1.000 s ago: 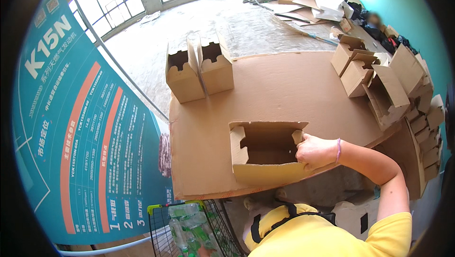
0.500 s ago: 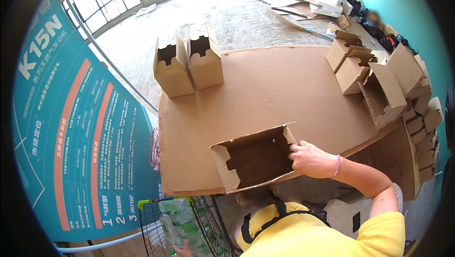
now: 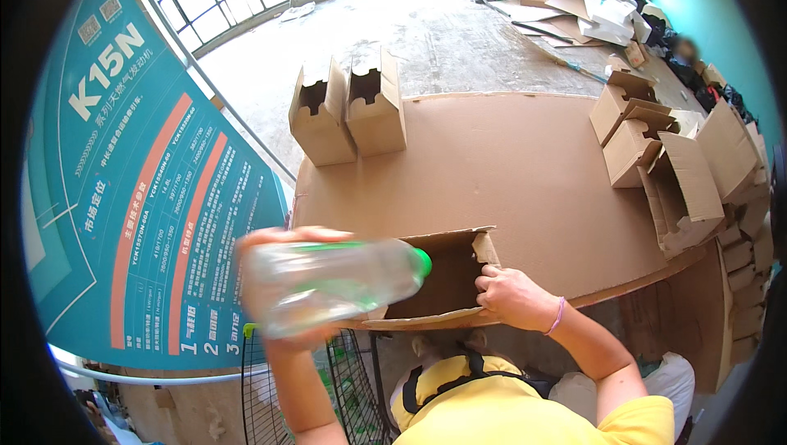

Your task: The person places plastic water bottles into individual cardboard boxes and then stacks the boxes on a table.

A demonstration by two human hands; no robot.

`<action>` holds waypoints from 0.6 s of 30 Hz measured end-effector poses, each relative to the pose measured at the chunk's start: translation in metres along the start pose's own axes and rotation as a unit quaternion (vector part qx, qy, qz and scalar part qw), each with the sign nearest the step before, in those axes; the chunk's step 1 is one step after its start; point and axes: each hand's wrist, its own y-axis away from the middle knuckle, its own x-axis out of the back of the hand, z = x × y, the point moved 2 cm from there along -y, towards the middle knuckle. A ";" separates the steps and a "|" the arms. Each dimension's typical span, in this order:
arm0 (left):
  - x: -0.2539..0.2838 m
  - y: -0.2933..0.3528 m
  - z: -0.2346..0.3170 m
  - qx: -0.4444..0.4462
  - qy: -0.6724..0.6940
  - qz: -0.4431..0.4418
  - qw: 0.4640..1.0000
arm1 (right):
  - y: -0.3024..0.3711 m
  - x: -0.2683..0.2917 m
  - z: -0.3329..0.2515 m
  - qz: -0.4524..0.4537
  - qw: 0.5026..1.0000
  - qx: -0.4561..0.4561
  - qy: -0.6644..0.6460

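One clear bottle (image 3: 348, 277), green-capped, blurred: now raised from the wire cart (image 3: 256, 387), grasped in the left hand (image 3: 269, 237), cap end toward the open carton (image 3: 447, 273). One carton, worktop's (image 3: 525, 166) near edge: right hand (image 3: 516, 299) grips its right end. Consequence: both hands occupied, bottle apparently not yet packed.

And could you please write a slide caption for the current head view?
Left hand holding a clear bottle, its green cap toward an open cardboard box gripped by the right hand.
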 end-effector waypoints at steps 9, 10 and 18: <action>-0.112 -0.031 -0.133 0.211 -0.486 -0.573 0.625 | 0.010 -0.011 0.006 0.080 0.995 -0.002 -0.061; -0.119 -0.030 -0.144 0.212 -0.479 -0.595 0.609 | 0.008 -0.013 0.005 0.086 0.994 0.005 -0.067; -0.134 0.072 -0.343 0.239 -0.567 -0.600 0.511 | -0.005 -0.013 0.003 0.115 0.989 0.025 -0.086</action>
